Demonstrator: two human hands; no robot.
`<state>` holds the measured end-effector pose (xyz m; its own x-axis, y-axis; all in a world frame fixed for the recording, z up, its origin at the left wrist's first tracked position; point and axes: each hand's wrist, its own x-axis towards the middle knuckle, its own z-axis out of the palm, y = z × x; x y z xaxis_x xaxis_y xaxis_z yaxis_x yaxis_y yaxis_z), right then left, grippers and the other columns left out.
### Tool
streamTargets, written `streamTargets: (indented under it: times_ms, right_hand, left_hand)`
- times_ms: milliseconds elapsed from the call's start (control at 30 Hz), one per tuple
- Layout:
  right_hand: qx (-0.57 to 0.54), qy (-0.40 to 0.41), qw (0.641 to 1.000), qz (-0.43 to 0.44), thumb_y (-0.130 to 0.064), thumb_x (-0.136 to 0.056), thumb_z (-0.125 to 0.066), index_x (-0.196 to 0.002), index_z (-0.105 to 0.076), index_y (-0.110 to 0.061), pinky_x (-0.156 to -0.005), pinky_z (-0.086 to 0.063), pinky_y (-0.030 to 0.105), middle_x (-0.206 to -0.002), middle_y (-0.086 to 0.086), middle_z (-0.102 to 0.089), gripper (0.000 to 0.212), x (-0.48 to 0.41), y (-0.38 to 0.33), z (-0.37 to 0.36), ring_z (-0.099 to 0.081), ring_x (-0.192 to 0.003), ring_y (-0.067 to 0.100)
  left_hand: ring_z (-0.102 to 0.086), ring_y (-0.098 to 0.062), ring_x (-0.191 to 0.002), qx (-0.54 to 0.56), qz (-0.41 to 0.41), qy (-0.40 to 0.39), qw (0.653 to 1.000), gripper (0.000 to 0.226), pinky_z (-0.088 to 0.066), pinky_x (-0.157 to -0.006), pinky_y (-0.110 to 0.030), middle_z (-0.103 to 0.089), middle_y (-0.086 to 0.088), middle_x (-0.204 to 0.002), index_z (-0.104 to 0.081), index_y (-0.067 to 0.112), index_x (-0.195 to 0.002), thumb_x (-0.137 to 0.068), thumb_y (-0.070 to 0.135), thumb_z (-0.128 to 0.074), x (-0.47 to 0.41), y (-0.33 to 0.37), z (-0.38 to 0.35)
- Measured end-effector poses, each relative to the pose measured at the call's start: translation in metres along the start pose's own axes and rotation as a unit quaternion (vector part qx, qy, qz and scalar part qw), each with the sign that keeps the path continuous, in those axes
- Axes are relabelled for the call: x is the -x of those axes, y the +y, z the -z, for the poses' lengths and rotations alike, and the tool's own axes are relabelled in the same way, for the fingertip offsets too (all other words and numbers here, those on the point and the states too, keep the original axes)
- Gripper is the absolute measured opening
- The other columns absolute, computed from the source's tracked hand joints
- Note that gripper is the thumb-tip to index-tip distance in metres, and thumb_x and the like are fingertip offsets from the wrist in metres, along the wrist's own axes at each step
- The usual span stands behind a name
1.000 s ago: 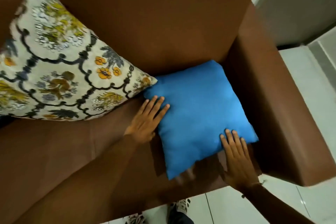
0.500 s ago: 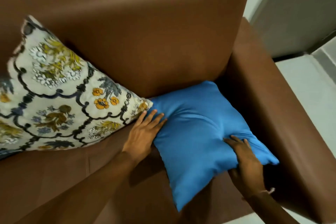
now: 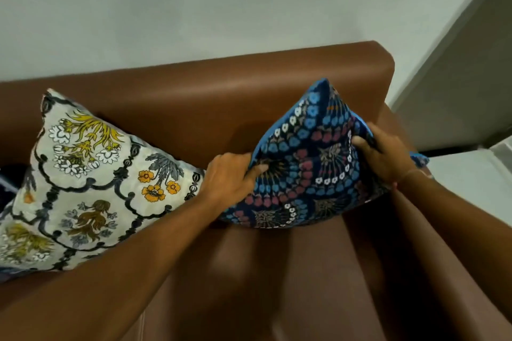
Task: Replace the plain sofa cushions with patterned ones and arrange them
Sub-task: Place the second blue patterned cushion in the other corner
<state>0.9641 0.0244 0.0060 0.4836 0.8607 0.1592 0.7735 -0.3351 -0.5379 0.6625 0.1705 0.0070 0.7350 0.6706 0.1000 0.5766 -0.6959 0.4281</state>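
Change since earlier frame: Plain blue face of the cushion no longer shows; the dark patterned face is turned toward the camera, and the cushion stands raised on the seat instead of lying flat. Both hands have shifted from its lower edges to its two sides.
Left hand (image 3: 230,174): closed on the left edge of the patterned cushion (image 3: 307,171), thumb pressed into the front face, fingers wrapped behind the edge and hidden.
Right hand (image 3: 385,152): closed on the right edge of the same cushion, thumb bunching the fabric on the front, fingers curled around the side.
Wrist detail: thin thread band (image 3: 410,173) on the right wrist.
Patterned cushion: navy ground with blue, pink and white rings; a strip of plain blue backing shows along the upper edges. One corner points up; lower edge is at the seat, contact unclear.
Location: right end of the sofa (image 3: 221,91), in front of the backrest and beside the right armrest.
Floral cushion (image 3: 91,183): cream with yellow and grey flowers, leaning against the backrest to the left; its right corner is just beside the left hand.
Surroundings: pale wall (image 3: 194,8) behind the sofa.
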Motion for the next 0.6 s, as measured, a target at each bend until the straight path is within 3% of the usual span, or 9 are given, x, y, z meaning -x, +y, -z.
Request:
streamTargets:
  times_ms: [67,167,267,367,467,533,600]
  right_hand:
    - [-0.023,-0.008,1.0,-0.017,-0.064,-0.09,-0.041,-0.12,-0.057,-0.015,-0.072,-0.048,0.048,-0.105,0.022,-0.069,0.06,-0.022,0.003,-0.013,-0.062,-0.098,0.046]
    - [-0.076,0.016,0.995,-0.059,-0.048,-0.096,-0.046,-0.128,-0.057,-0.015,-0.08,-0.048,0.044,-0.116,0.022,-0.067,0.047,-0.028,0.013,-0.038,-0.06,-0.106,0.044]
    - [-0.099,-0.001,0.987,-0.125,-0.042,-0.098,-0.048,-0.136,-0.054,-0.018,-0.088,-0.045,0.043,-0.127,0.021,-0.064,0.045,-0.012,0.031,-0.066,-0.057,-0.115,0.044]
    - [-0.072,0.008,0.988,-0.137,-0.052,-0.094,-0.044,-0.127,-0.057,-0.013,-0.075,-0.046,0.047,-0.109,0.026,-0.067,0.052,-0.005,0.035,-0.076,-0.059,-0.101,0.05]
    - [-0.046,0.047,0.989,-0.135,-0.067,-0.084,-0.037,-0.095,-0.048,-0.009,-0.058,-0.033,0.039,-0.078,0.016,-0.057,0.06,-0.004,0.031,-0.07,-0.059,-0.079,0.047]
    - [-0.037,0.073,0.985,-0.151,-0.067,-0.087,-0.041,-0.102,-0.05,-0.01,-0.06,-0.034,0.038,-0.086,0.02,-0.063,0.06,0.003,0.028,-0.063,-0.06,-0.083,0.046]
    - [-0.07,0.1,0.977,-0.173,-0.057,-0.093,-0.046,-0.122,-0.05,-0.014,-0.07,-0.04,0.041,-0.111,0.021,-0.067,0.052,0.013,0.018,-0.057,-0.06,-0.098,0.045]
  left_hand:
    - [-0.066,-0.034,-0.07,0.0,0.025,-0.02,0.999,0.038,-0.053,-0.061,-0.043,-0.068,-0.009,-0.073,-0.066,0.016,-0.092,-0.097,0.051,-0.052,-0.022,-0.004,0.003]
    - [-0.06,-0.032,-0.062,-0.011,0.031,-0.026,0.999,0.038,-0.044,-0.052,-0.038,-0.054,0.0,-0.061,-0.056,0.019,-0.08,-0.097,0.053,-0.05,-0.051,-0.011,-0.001]
    - [-0.06,-0.031,-0.067,-0.012,0.038,-0.048,0.998,0.04,-0.043,-0.054,-0.038,-0.055,0.001,-0.065,-0.062,0.021,-0.094,-0.098,0.057,-0.046,-0.06,-0.016,-0.017]
    - [-0.064,-0.034,-0.082,-0.006,0.054,-0.048,0.997,0.043,-0.051,-0.064,-0.044,-0.069,-0.007,-0.088,-0.061,0.021,-0.116,-0.098,0.056,-0.045,-0.053,-0.015,-0.031]
    - [-0.064,-0.036,-0.085,0.009,0.067,-0.038,0.997,0.049,-0.048,-0.063,-0.046,-0.067,-0.009,-0.093,-0.053,0.015,-0.115,-0.097,0.06,-0.044,-0.049,-0.013,-0.033]
    - [-0.063,-0.036,-0.088,0.022,0.083,-0.03,0.996,0.056,-0.045,-0.063,-0.044,-0.066,-0.01,-0.099,-0.048,0.015,-0.116,-0.094,0.066,-0.043,-0.04,-0.01,-0.028]
    - [-0.063,-0.033,-0.102,0.04,0.104,-0.008,0.994,0.065,-0.05,-0.073,-0.046,-0.065,-0.009,-0.117,-0.044,0.017,-0.127,-0.091,0.071,-0.043,-0.026,-0.008,-0.018]
